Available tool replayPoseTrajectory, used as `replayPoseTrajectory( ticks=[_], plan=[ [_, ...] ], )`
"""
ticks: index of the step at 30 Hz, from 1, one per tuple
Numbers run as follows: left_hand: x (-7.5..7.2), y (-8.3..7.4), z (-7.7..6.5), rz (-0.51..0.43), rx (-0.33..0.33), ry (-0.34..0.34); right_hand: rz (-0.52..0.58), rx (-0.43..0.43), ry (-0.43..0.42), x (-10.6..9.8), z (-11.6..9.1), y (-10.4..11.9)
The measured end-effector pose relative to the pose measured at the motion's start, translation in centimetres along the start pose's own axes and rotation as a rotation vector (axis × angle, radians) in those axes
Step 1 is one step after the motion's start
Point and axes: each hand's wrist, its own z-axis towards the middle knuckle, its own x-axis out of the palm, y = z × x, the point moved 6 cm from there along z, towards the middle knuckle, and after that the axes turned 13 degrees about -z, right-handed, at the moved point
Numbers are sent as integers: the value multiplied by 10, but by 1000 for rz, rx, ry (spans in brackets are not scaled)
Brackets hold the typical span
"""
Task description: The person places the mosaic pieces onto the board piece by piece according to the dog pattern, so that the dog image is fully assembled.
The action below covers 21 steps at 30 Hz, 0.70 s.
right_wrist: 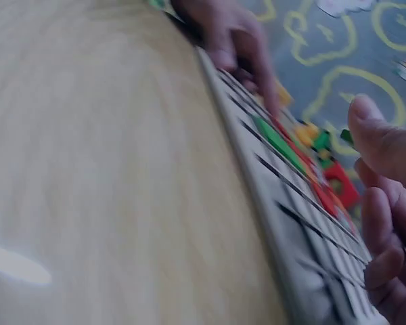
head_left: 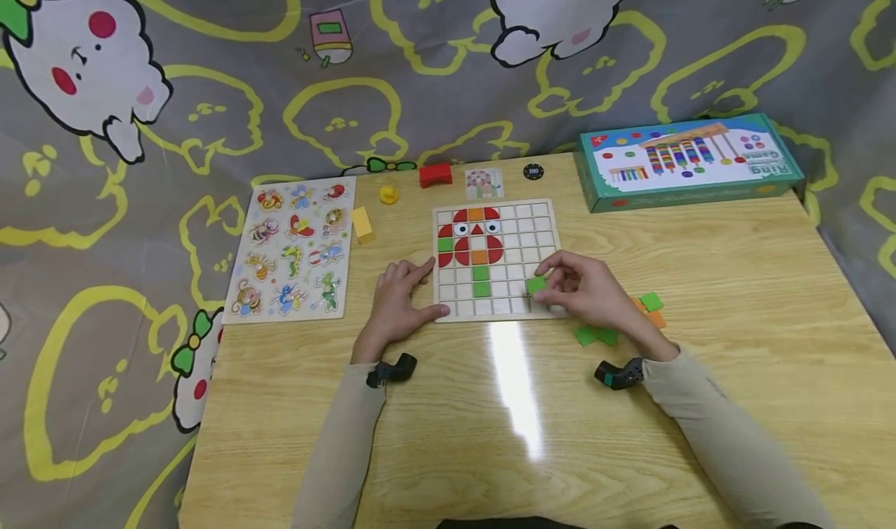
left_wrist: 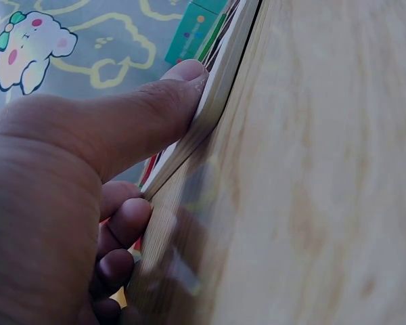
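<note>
In the head view, a white wooden grid board [head_left: 523,241] lies mid-table, bearing red, orange and green pieces, including two eye pieces, in its upper-left part. My right hand [head_left: 584,286] pinches a green square tile [head_left: 536,285] between thumb and fingertips, close over the board's lower right cells. Only a sliver of that tile [right_wrist: 347,137] shows past the thumb in the right wrist view. At the board's lower left corner, my left hand [head_left: 400,299] rests with thumb and index finger spread. Its thumb lies on the board's edge [left_wrist: 220,101] in the left wrist view.
Loose green tiles [head_left: 596,335] and orange tiles [head_left: 657,318] lie by my right wrist. A pattern card [head_left: 484,183], a black chip [head_left: 533,172] and a red block [head_left: 435,175] stand behind the board. An insect puzzle [head_left: 287,253] is left; a game box [head_left: 689,162] stands back right.
</note>
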Motion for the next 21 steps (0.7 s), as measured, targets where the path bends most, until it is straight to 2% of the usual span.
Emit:
replayPoseTrajectory(
  ticks=[5, 9, 17, 21],
  plan=[
    [1, -2, 1, 4, 3, 9, -83, -107, -27, 30, 12, 18],
    [1, -2, 1, 14, 2, 11, -200, -182, -57, 47, 21, 32],
    [0, -1, 1, 10, -13, 12, -415, -169, -29, 67, 27, 41],
    [-1, 0, 0, 9, -21, 13, -420, -155, -8, 68, 28, 40]
  ],
)
